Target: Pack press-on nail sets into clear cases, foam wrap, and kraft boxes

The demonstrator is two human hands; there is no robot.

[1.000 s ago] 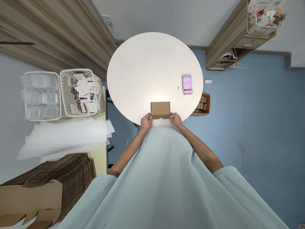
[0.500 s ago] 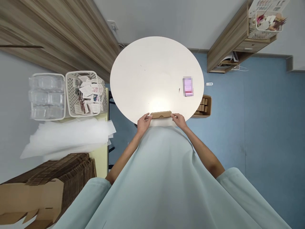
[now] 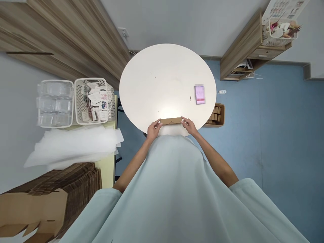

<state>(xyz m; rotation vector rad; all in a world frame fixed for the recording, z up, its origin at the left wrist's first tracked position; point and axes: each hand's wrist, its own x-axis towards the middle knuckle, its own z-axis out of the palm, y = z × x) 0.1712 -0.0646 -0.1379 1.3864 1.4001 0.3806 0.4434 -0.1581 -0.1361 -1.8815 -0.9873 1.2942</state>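
Observation:
A small, long brown cardboard box (image 3: pixel 171 120) with a half-round notch in its front edge is at the near edge of the round white table (image 3: pixel 162 74). My left hand (image 3: pixel 153 130) grips its left end between thumb and fingers. At the opposite end, my right hand (image 3: pixel 189 125) pinches the box in the same way. The lid looks closed, and what is inside cannot be seen. A phone-like thing with a blurred pink screen (image 3: pixel 199 94) lies on the right part of the table.
Left of me, a yellowish table (image 3: pixel 107 170) bears a basket of small packets (image 3: pixel 94 101), a basket of clear plastic containers (image 3: pixel 55 104), white sheets (image 3: pixel 76 143) and stacked flat cardboard (image 3: pixel 76 189). A carton of small boxes (image 3: pixel 220 114) stands right of the round table.
The box's top has tipped flatter and its front edge now looks level with the lid. Both hands keep their hold at its ends. The whole view has shifted slightly.

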